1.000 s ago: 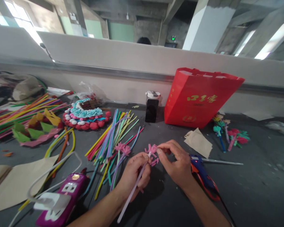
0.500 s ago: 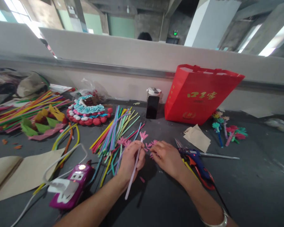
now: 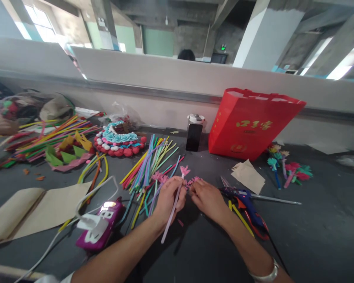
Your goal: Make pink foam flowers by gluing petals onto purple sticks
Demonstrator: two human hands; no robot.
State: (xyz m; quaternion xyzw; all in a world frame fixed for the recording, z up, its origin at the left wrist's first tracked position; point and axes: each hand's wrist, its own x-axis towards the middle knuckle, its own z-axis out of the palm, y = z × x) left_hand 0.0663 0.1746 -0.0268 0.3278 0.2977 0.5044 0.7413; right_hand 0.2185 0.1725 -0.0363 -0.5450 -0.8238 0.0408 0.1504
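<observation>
My left hand (image 3: 170, 196) is closed around the lilac stem (image 3: 171, 220) of a pipe-cleaner flower, with pink petals (image 3: 185, 170) fanned at its top. The stem slants down toward me. My right hand (image 3: 208, 198) rests low over the table, fingers curled together at a small pile of pink pipe-cleaner pieces (image 3: 194, 180); its fingertips are partly hidden, so I cannot make out what is in them. Behind my left hand lie two finished-looking pink flowers (image 3: 160, 177). One loose pink piece (image 3: 180, 223) lies on the dark table between my forearms.
A blue glue gun (image 3: 245, 200) and scissors (image 3: 225, 182) lie right of my hand, near brown paper squares (image 3: 247, 176). Further back stand a red bag (image 3: 253, 125) and a bottle with a phone (image 3: 194, 137). Pipe cleaners (image 3: 149, 165), a purple power strip (image 3: 102, 226) and another person's hand (image 3: 1, 126) are leftward.
My right hand has left the flower's petals and come down to the pink pieces on the table. The left hand still holds the flower, its head now with fewer petals beside it. The view has shifted slightly.
</observation>
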